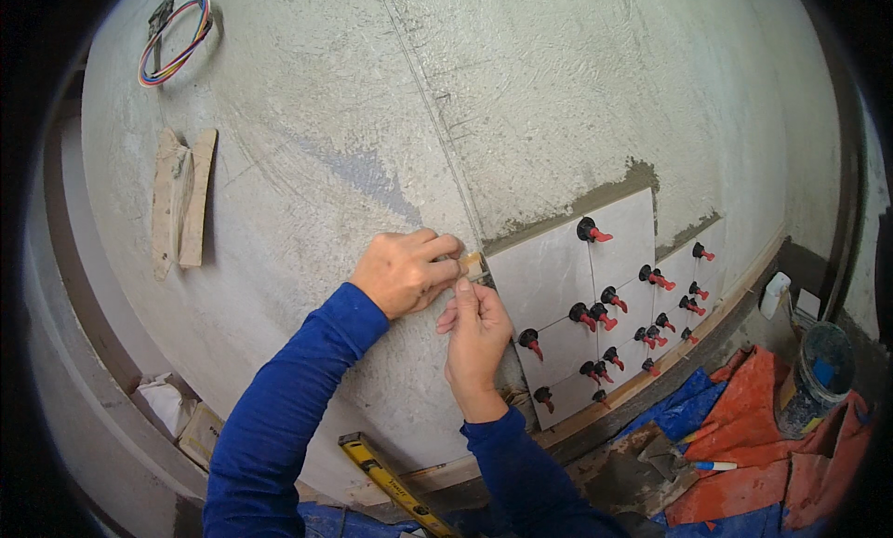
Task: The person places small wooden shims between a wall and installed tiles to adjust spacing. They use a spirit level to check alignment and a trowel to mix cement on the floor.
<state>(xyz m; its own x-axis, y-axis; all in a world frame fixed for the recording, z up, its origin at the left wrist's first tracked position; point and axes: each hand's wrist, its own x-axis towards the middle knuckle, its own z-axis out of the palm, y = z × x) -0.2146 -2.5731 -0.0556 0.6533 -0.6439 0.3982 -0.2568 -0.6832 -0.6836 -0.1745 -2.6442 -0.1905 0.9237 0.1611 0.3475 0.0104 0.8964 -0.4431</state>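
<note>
Both hands of a worker in blue sleeves point(279, 398) meet at close quarters, the left point(405, 273) with fingers curled and tips at a small tan block, its grip too hidden to confirm, the right point(474, 338) with thumb and forefinger drawn together, anything between them impossible to make out. Behind spreads a rough grey plastered wall point(326, 92), bearing a panel of pale grey square tiles point(539, 268); below the hands slants a long yellow-and-black spirit level point(395, 487). Red-handled black tile clips point(529, 337) stud the joints; careful work would likely keep wrists clear of them. Smallest of all, the tan block point(473, 262) sits at the panel's upper left corner, where steady left fingertips and light right-hand movements would probably best spare the tile edge a nudge
</note>
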